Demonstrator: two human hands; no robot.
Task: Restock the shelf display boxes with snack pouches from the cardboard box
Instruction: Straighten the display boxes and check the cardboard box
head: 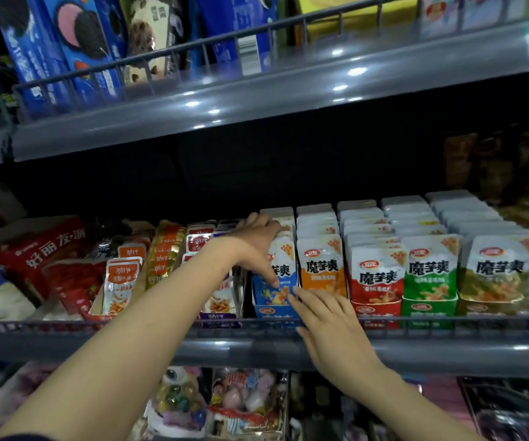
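A row of display boxes stands on the middle shelf, each packed with upright snack pouches. The blue display box is at the left of the row, with blue pouches in it. My left hand reaches over this stack, fingers on the tops of the pouches and thumb against the front pouch's face. My right hand lies with straight fingers against the lower front of the front blue pouch and the box's edge. To the right stand orange, red, green and olive pouches. The cardboard box is out of view.
A wire rail runs along the shelf front. Left of the blue box stand orange-and-white snack packs and red bags. The upper shelf holds cookie boxes. Below hang toy and candy packs.
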